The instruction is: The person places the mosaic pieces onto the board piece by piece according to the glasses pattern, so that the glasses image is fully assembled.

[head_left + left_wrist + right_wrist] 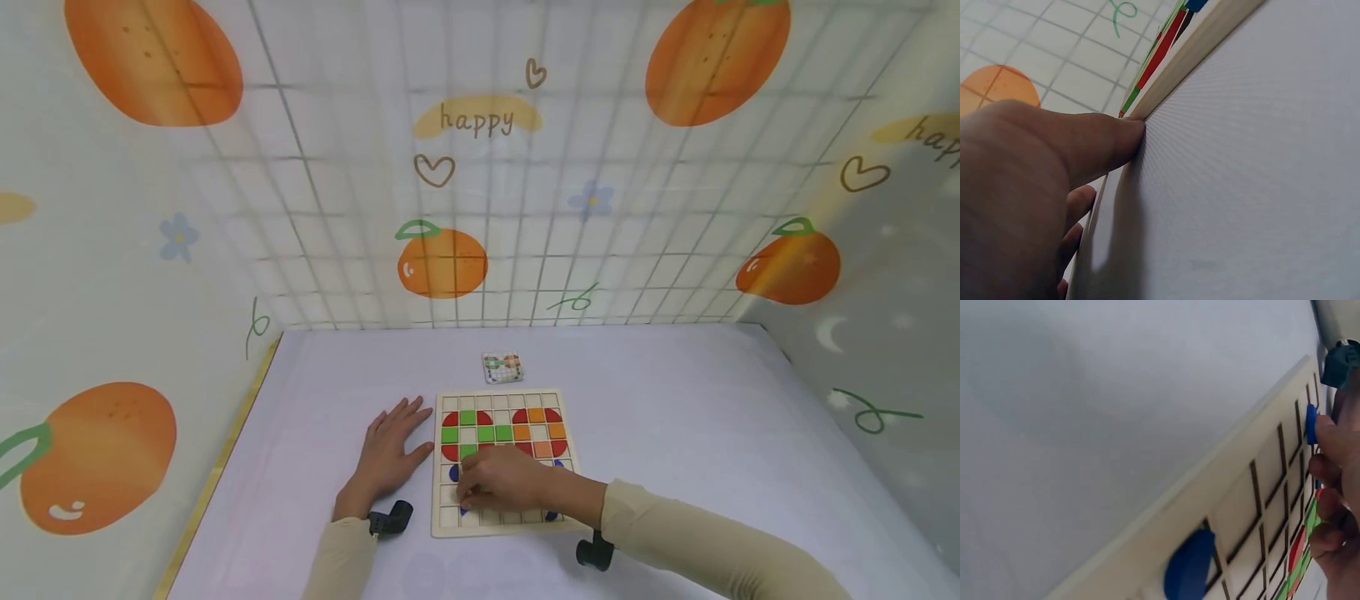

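A square wooden grid board (pixel 448 517) lies on the table, with red, green and orange pieces forming two ring patterns in its upper half. My right hand (pixel 506 479) is over the board's lower left, fingers curled, pinching a small blue piece (pixel 1311 425) at its thumb tip, close over the grid. Another blue piece (pixel 453 473) sits just left of this hand, and a curved blue piece (pixel 1190 565) lies near the board's front edge. Flat on the table, my left hand (pixel 386 446) has its fingers spread, its thumb (pixel 1125 134) against the board's left side.
Behind the board lies a small card (pixel 502 367) printed with a coloured grid pattern. A fruit-printed curtain (pixel 442 262) over a wire grid borders the table's back, with similar cloth at both sides. Each wrist wears a black camera (pixel 595 552).
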